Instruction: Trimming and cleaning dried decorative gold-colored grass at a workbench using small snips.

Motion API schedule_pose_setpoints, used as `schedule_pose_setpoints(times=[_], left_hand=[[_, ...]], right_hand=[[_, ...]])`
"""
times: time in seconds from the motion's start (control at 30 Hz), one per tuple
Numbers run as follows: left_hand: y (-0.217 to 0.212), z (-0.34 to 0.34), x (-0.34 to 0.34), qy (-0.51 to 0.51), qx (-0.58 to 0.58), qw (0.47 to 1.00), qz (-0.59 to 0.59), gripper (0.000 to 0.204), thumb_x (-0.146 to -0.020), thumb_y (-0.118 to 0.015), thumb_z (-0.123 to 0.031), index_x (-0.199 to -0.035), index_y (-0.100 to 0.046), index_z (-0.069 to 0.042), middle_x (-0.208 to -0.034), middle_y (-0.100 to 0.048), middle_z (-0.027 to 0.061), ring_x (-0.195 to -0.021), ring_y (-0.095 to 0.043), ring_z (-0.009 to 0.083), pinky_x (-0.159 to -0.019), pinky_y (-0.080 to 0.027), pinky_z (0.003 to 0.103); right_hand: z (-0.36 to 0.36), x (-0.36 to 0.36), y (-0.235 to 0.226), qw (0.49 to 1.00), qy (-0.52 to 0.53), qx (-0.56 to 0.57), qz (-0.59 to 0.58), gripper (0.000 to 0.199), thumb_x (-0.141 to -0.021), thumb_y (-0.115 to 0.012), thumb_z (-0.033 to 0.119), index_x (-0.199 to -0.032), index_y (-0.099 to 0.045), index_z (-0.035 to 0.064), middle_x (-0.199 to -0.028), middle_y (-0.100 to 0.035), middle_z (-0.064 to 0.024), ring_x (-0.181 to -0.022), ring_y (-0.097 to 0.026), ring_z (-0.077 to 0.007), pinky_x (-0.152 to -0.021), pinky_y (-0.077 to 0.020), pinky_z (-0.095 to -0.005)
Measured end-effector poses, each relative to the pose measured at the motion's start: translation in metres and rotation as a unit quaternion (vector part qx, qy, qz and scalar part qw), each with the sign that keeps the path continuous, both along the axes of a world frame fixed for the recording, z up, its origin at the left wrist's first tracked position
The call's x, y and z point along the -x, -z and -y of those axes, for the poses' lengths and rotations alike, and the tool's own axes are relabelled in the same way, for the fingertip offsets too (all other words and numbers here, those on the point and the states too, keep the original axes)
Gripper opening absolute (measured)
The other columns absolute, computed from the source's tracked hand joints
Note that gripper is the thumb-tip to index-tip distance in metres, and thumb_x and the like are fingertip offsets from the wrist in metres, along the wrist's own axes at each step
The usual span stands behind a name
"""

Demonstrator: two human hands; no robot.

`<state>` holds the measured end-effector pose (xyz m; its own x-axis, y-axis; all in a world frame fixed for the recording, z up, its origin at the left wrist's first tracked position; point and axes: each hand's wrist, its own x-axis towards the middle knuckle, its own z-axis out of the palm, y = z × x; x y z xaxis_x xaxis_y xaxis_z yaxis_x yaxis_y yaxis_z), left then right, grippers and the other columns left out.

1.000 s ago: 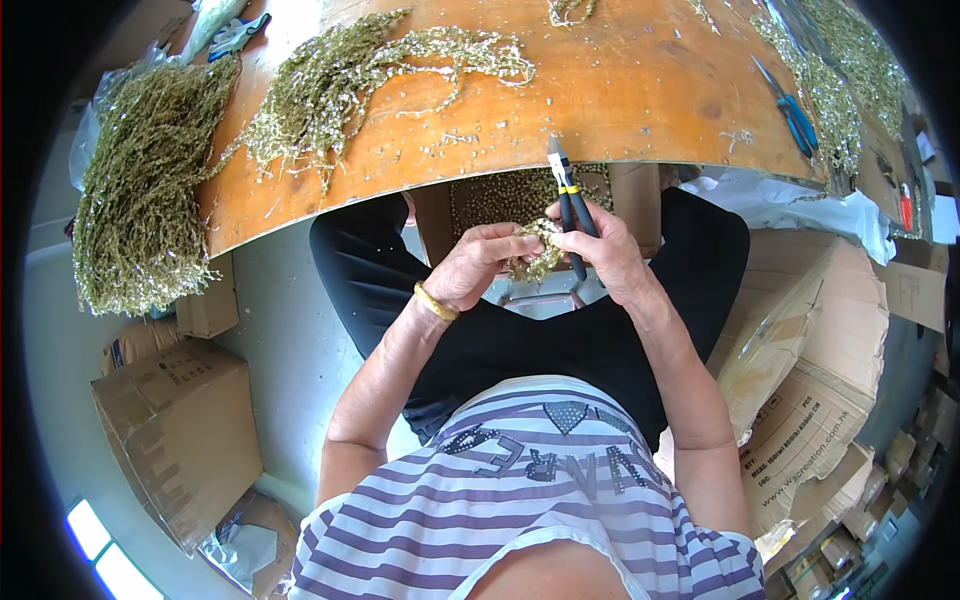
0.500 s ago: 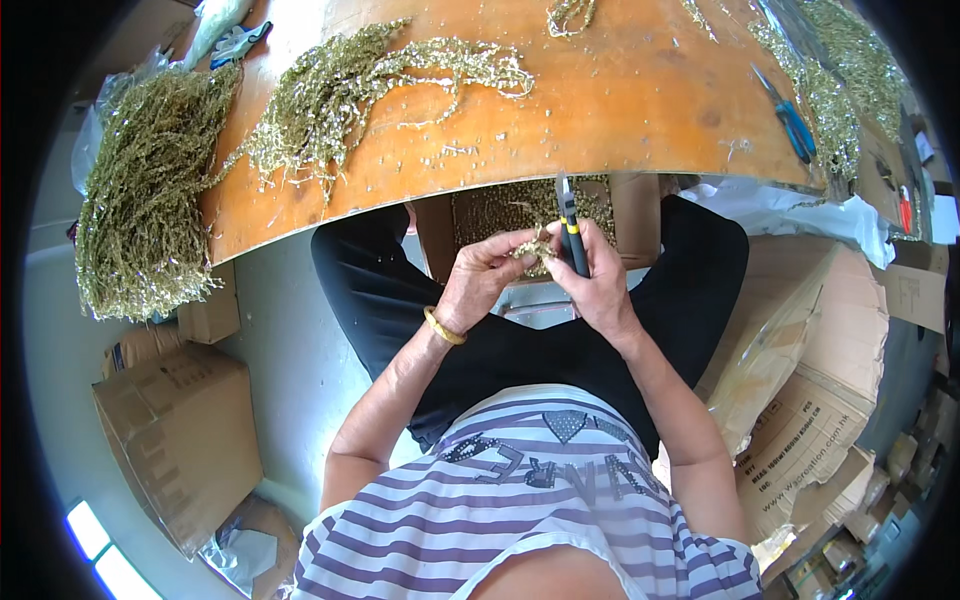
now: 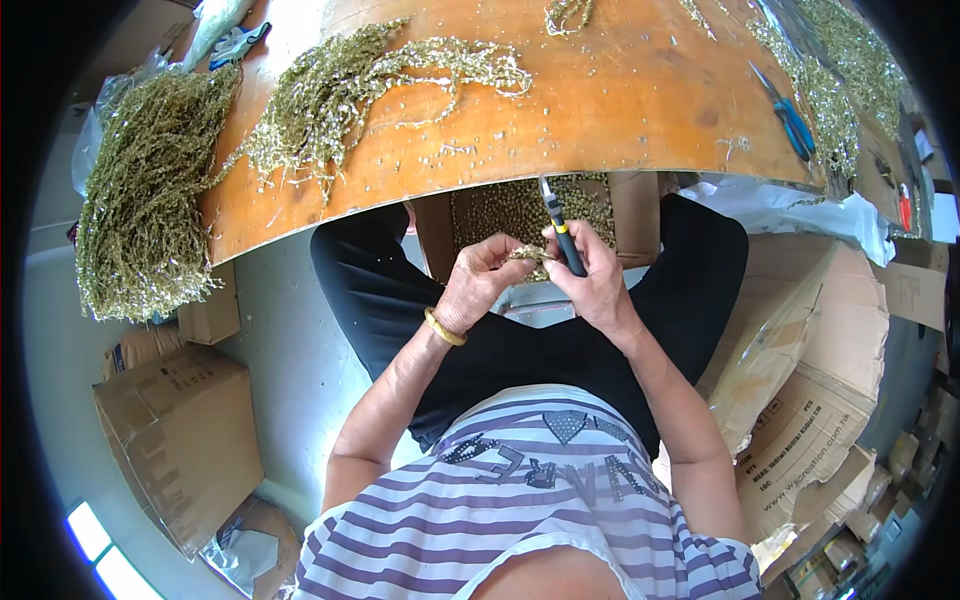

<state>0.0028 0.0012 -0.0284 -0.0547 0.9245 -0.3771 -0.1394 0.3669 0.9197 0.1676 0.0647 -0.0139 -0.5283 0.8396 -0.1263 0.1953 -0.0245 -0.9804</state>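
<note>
I saw wooden table [image 3: 600, 110], glittery green sprigs piled on it. Below table edge, open box [image 3: 520, 205] of beads. Over box, left hand [image 3: 478, 285] pinched small sprig [image 3: 530, 253]; right hand [image 3: 597, 280] gripped craft knife [image 3: 562, 232]. Trimming step, I judged; next cut needed steady blade.

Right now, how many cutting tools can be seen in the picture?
2. A utility knife is in the right hand, blade pointing up. Blue-handled scissors lie on the wooden table, at its right side. Others may be hidden.
</note>
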Motion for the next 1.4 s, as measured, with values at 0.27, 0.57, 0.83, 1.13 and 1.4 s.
schedule_pose_setpoints(times=[0.27, 0.57, 0.83, 1.13, 1.4], left_hand=[[-0.005, -0.011, 0.01, 0.009, 0.04, 0.988, 0.149, 0.013, -0.084, -0.059, -0.014, -0.091, -0.06, -0.003, -0.084, -0.061, 0.0004, -0.078, -0.055, 0.0077, -0.074, -0.043, 0.024], [-0.006, -0.015, 0.007, 0.018, 0.037, 0.993, 0.108, 0.011, -0.083, -0.059, -0.012, -0.09, -0.06, -0.003, -0.081, -0.06, -0.0011, -0.075, -0.053, 0.0066, -0.072, -0.042, 0.022], [-0.008, -0.025, 0.004, 0.048, -0.032, 0.996, -0.07, 0.014, -0.082, -0.059, -0.013, -0.087, -0.057, 0.0, -0.072, -0.053, -0.003, -0.067, -0.045, 0.0039, -0.06, -0.037, 0.019], [-0.002, -0.034, -0.008, -0.019, -0.127, 0.953, -0.276, 0.014, -0.078, -0.062, -0.011, -0.085, -0.057, 0.001, -0.068, -0.053, 0.0039, -0.06, -0.048, 0.0112, -0.054, -0.038, 0.026], [-0.005, -0.033, -0.019, -0.045, -0.213, 0.903, -0.371, 0.017, -0.077, -0.062, -0.01, -0.087, -0.054, 0.001, -0.072, -0.05, 0.0062, -0.069, -0.049, 0.015, -0.063, -0.039, 0.026]], right_hand=[[-0.005, 0.003, 0.004, 0.996, -0.014, 0.068, -0.048, 0.034, -0.076, -0.069, 0.017, -0.101, -0.051, 0.0011, -0.08, -0.051, 0.0016, -0.071, -0.049, -0.0057, -0.066, -0.0435, -0.0209], [0.005, 0.011, 0.013, 0.988, 0.124, 0.025, -0.086, 0.026, -0.076, -0.06, 0.004, -0.1, -0.051, 0.0023, -0.078, -0.049, 0.0019, -0.065, -0.045, -0.0049, -0.061, -0.0407, -0.0212], [0.007, 0.021, 0.011, 0.927, 0.25, 0.171, -0.219, 0.032, -0.078, -0.057, 0.001, -0.109, -0.049, 0.0021, -0.087, -0.049, 0.0003, -0.075, -0.046, -0.0056, -0.069, -0.0416, -0.021], [-0.008, 0.007, 0.01, 0.987, 0.138, 0.007, -0.084, 0.03, -0.074, -0.056, 0.002, -0.104, -0.05, 0.0044, -0.081, -0.047, 0.0009, -0.071, -0.045, -0.0072, -0.066, -0.0399, -0.022], [-0.014, 0.01, 0.004, 0.958, 0.149, -0.214, 0.12, 0.033, -0.07, -0.056, 0.001, -0.102, -0.047, 0.0031, -0.075, -0.052, -0.0124, -0.064, -0.054, -0.0261, -0.061, -0.0446, -0.0362]])
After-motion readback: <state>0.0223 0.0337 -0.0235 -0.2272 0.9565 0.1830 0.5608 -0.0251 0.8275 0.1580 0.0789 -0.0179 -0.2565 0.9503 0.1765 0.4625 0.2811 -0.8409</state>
